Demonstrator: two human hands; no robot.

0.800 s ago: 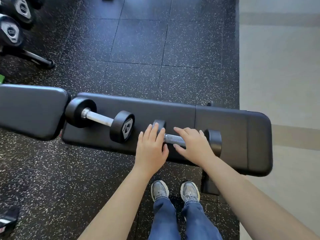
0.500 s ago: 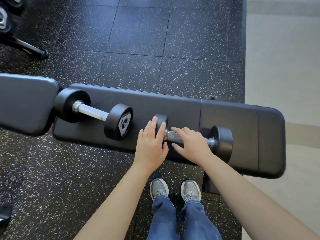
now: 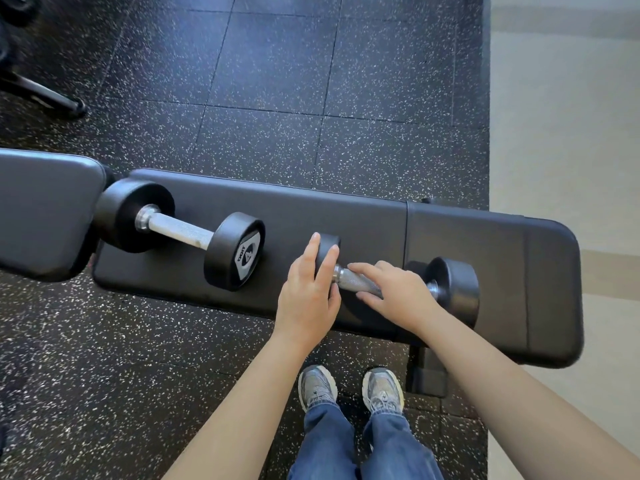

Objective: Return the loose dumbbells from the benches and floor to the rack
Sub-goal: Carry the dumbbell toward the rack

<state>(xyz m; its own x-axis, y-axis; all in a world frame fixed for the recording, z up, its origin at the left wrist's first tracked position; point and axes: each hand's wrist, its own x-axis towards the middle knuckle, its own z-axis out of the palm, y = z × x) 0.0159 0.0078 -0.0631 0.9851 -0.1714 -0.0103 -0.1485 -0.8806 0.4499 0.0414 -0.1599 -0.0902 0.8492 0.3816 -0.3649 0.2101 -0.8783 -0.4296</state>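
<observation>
Two black dumbbells lie on a black padded bench (image 3: 346, 216). The larger left dumbbell (image 3: 176, 230) rests untouched, its badge end facing me. The smaller right dumbbell (image 3: 453, 289) lies nearer the bench's front edge. My left hand (image 3: 308, 296) cups its left head, fingers over the top and thumb by the handle. My right hand (image 3: 398, 292) lies over the knurled steel handle, index finger across it and thumb on the near side. The dumbbell still rests on the pad.
A second bench pad (image 3: 41, 209) butts in from the left, touching the larger dumbbell's far head. A rack foot (image 3: 41, 95) crosses the speckled rubber floor at top left. Beige flooring (image 3: 561, 168) starts right of the mat. My shoes (image 3: 349, 386) stand beside the bench foot (image 3: 427, 372).
My right hand has slid left along the handle, baring the right head and collar. My left hand has settled further onto the left head. The dumbbell has stayed on the bench.
</observation>
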